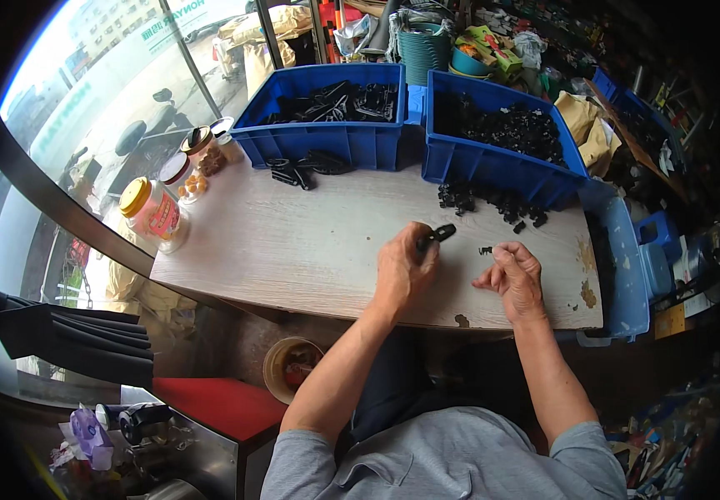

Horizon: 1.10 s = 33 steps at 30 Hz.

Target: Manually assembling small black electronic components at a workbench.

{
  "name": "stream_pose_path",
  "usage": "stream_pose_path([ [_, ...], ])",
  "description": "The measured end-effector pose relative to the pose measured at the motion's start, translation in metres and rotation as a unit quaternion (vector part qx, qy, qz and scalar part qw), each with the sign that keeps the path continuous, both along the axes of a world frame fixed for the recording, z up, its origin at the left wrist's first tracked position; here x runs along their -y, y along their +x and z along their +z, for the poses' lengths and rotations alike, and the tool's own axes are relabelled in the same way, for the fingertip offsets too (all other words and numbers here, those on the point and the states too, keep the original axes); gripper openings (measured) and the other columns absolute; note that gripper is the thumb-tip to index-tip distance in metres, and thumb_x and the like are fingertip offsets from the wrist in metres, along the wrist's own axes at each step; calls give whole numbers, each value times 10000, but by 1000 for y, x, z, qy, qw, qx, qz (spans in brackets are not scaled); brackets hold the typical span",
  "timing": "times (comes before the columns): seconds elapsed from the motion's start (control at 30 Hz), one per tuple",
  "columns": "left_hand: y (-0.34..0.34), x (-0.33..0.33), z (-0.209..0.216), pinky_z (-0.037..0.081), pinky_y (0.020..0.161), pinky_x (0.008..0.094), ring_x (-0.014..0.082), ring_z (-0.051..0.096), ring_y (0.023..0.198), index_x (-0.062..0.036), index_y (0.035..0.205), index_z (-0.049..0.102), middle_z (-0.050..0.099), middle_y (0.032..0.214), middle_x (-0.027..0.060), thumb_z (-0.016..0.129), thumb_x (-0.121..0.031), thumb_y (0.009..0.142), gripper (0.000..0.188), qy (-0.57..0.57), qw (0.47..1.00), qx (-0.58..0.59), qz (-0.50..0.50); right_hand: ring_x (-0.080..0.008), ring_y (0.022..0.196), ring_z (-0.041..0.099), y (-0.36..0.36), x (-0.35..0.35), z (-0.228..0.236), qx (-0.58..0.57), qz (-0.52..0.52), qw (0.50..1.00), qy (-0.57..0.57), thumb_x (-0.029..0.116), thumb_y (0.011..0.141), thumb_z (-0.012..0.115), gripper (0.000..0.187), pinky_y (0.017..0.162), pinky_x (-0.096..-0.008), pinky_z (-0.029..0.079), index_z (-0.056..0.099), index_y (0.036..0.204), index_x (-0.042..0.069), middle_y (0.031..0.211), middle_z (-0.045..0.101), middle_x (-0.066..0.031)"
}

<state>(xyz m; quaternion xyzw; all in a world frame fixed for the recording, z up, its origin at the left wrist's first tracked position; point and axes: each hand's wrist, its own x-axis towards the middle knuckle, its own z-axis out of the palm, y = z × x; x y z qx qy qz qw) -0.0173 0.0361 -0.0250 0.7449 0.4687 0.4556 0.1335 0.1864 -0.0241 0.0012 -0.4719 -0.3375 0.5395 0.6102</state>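
Note:
My left hand (407,262) is closed around a long black plastic part (437,237), whose rounded end sticks out toward the right. Just beside it, my right hand (513,279) pinches a small black toothed plastic piece (485,250) between thumb and fingertips. Both hands hover over the near side of the pale wooden table (293,229). Small black pieces (506,205) lie loose beyond my right hand. Farther left rests a little pile of long black parts (303,169).
At the table's back stand a blue bin (339,140) with long black parts and another blue bin (493,162) with small black pieces. Several lidded jars (153,212) line the left edge. A light-blue tub (627,267) adjoins the right edge; a bucket (281,367) sits below.

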Motion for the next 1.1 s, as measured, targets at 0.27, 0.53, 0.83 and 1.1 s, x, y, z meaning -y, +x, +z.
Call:
stream_pose_path([
  [0.27,32,36,10,526,596,217,88,635,690,6,1069,613,673,855,51,663,-16,876,201,-368,795,434,-210,-83,527,510,-10,-4,0,5,22,999,42,170,885,706,81,582,-249,497,677,928,107,676,595,25],
  [0.53,32,33,8,516,618,217,86,622,673,32,1053,624,664,808,49,665,-24,875,191,-367,784,435,-249,-45,526,490,-11,-1,4,34,41,999,7,155,842,757,121,538,-186,406,713,916,70,677,609,38],
  [0.83,35,31,26,498,571,217,84,599,612,54,919,631,647,767,58,689,-202,879,266,-426,766,451,-167,-44,504,468,-13,-2,10,40,55,998,-13,155,843,756,109,519,-184,385,699,895,78,654,586,45],
  [1.1,36,28,23,540,564,227,108,621,614,26,907,641,661,793,79,682,-120,872,156,-426,752,484,-134,-62,475,442,-15,-7,16,98,52,993,-33,307,858,727,268,449,-250,420,597,919,81,601,518,33],
])
